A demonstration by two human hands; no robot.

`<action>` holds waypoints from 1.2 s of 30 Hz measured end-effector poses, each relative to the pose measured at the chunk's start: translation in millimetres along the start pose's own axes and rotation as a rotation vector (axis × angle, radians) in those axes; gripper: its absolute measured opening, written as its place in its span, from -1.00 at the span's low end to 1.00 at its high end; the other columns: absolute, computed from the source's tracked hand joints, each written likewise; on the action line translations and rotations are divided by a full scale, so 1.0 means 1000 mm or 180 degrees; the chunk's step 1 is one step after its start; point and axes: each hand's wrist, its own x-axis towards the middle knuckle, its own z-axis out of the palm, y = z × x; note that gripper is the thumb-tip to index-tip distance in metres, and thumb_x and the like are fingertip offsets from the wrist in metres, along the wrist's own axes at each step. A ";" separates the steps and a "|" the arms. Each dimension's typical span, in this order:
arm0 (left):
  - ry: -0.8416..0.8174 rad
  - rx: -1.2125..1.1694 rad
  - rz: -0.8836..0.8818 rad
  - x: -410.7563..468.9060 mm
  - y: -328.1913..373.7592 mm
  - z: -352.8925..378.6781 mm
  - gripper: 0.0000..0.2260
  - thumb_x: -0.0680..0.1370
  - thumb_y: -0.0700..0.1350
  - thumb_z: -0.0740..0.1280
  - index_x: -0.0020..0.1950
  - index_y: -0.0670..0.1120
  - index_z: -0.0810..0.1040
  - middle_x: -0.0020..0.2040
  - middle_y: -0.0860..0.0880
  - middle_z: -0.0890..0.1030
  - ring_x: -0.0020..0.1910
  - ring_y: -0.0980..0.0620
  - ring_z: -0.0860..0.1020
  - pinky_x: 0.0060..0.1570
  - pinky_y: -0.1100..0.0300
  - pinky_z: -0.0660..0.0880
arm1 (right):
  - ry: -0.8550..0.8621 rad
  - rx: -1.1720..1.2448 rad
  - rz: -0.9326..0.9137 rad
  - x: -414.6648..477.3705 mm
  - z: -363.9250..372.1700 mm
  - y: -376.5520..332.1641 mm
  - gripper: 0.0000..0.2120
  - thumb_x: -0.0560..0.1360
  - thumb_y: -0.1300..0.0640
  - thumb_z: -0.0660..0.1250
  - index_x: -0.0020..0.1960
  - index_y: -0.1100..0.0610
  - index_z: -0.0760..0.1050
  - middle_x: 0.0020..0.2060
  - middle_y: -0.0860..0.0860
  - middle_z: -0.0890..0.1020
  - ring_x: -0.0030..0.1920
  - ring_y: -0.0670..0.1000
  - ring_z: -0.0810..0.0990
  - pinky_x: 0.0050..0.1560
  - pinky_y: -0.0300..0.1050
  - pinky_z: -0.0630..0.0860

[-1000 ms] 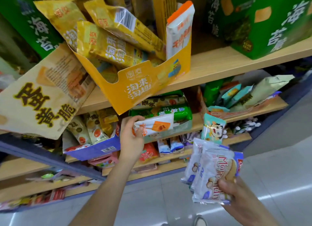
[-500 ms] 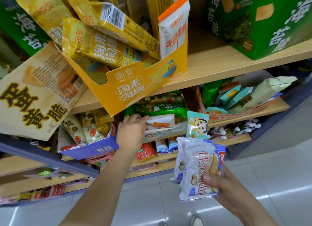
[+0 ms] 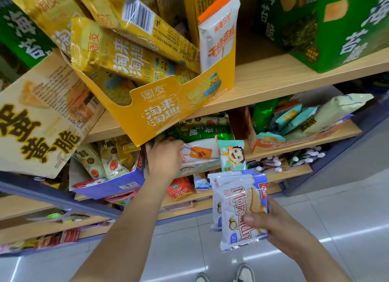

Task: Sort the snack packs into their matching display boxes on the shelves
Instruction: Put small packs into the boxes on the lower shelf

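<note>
Nearest you, your right hand [image 3: 273,225] is clamping its fingers on a stack of wafer packs [image 3: 240,206] that are waiting their turn. Beyond it, your left hand [image 3: 164,157] is settling the white-and-orange pack [image 3: 202,152], held up clear of the shelves a second ago, into the pale display box [image 3: 197,167]. Its fingers are still curling round the pack's left end. The pack is lying flat, stretching right from those fingers, just below the green seaweed packs [image 3: 200,132] and touching a teal cartoon pack [image 3: 231,155]. The placement is looking nearly done, with only the release remaining. Whether this box is the matching one is hard to judge.
</note>
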 end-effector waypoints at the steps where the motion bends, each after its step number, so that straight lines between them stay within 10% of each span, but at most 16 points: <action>1: -0.0080 0.0087 -0.0112 0.002 0.003 0.000 -0.81 0.63 -0.01 0.23 0.09 0.05 0.64 0.14 0.01 0.63 0.32 -0.13 0.36 0.14 -0.03 0.19 | 0.0011 -0.0003 0.0003 0.000 0.001 -0.001 0.03 -0.11 -0.04 0.75 0.26 0.26 0.47 0.04 0.25 0.69 0.01 0.21 0.70 -0.09 -0.06 0.63; 8: 0.0657 -0.0961 -0.0229 -0.015 0.005 -0.003 -0.80 0.48 -0.14 0.47 0.10 -0.10 0.66 0.06 -0.18 0.56 0.09 -0.23 0.50 0.01 -0.07 0.51 | 0.0098 -0.0601 0.0018 -0.007 0.009 -0.017 -0.31 0.14 0.18 0.62 0.22 0.05 0.46 -0.02 0.03 0.74 -0.01 0.05 0.72 -0.11 -0.20 0.61; 12: -0.0245 -0.3120 -0.0573 -0.046 0.028 -0.043 -0.85 0.61 0.00 0.29 -0.03 0.01 0.63 -0.11 0.09 0.66 -0.04 0.06 0.62 -0.09 0.20 0.54 | 0.0346 -0.0738 -0.0130 -0.009 0.011 -0.023 -0.41 0.26 0.34 0.58 0.20 0.02 0.48 -0.07 -0.04 0.74 -0.07 -0.03 0.73 -0.16 -0.25 0.60; 16: -0.2288 -0.4736 -0.0586 -0.086 0.043 -0.073 -0.58 0.48 0.25 0.32 0.33 0.30 0.44 0.21 0.11 0.63 0.19 0.03 0.60 0.16 -0.02 0.55 | 0.0488 -0.0861 -0.0309 -0.007 0.015 -0.025 -0.34 0.26 0.18 0.64 0.28 0.02 0.46 0.02 -0.04 0.73 0.03 -0.01 0.71 -0.05 -0.17 0.63; 19: -0.2258 -0.4951 -0.0405 -0.109 0.061 -0.073 -0.21 0.40 -0.20 0.54 0.47 0.21 0.21 0.20 0.07 0.65 0.18 0.01 0.62 0.09 0.11 0.58 | 0.0521 -0.0985 -0.0553 -0.007 0.022 -0.025 -0.34 0.20 0.02 0.62 0.25 -0.13 0.48 0.10 -0.03 0.69 0.09 -0.04 0.67 -0.05 -0.22 0.60; 24: -0.2004 -0.6064 -0.1994 -0.115 0.072 -0.064 -0.31 0.22 -0.12 0.56 0.34 -0.09 0.49 0.10 -0.21 0.67 -0.01 -0.20 0.68 -0.13 -0.03 0.63 | 0.0444 -0.1508 -0.0527 -0.014 0.031 -0.033 -0.62 0.28 -0.42 0.32 0.07 -0.63 0.36 0.22 -0.33 0.44 0.35 -0.24 0.41 0.23 -0.32 0.41; 29: -0.2151 -0.6692 -0.2486 -0.125 0.081 -0.069 -0.62 0.23 -0.10 0.55 0.01 -0.19 0.71 0.03 -0.25 0.68 -0.12 -0.19 0.70 -0.23 -0.01 0.64 | 0.1263 -0.1044 -0.0863 -0.017 0.032 -0.034 -0.63 0.50 -0.44 0.07 0.13 -0.40 0.54 0.30 -0.23 0.47 0.28 -0.39 0.40 0.25 -0.35 0.43; 32: -0.2103 -0.6980 -0.2448 -0.129 0.085 -0.069 -0.34 0.06 -0.05 0.71 0.12 -0.19 0.68 0.13 -0.27 0.65 0.03 -0.22 0.67 -0.10 -0.07 0.64 | 0.1511 -0.1093 -0.1159 -0.013 0.032 -0.027 -0.64 0.45 -0.16 0.20 0.23 -0.18 0.48 0.19 -0.16 0.45 0.11 -0.45 0.47 -0.05 -0.47 0.49; 36: -0.2073 -0.6533 -0.2320 -0.136 0.089 -0.075 -0.20 0.08 -0.04 0.70 0.28 -0.15 0.56 0.16 -0.25 0.64 0.03 -0.22 0.67 -0.14 -0.04 0.63 | 0.1490 -0.1342 -0.1342 -0.013 0.033 -0.020 -0.62 0.49 -0.04 0.27 0.30 -0.21 0.43 0.18 -0.18 0.41 0.17 -0.36 0.48 0.01 -0.43 0.49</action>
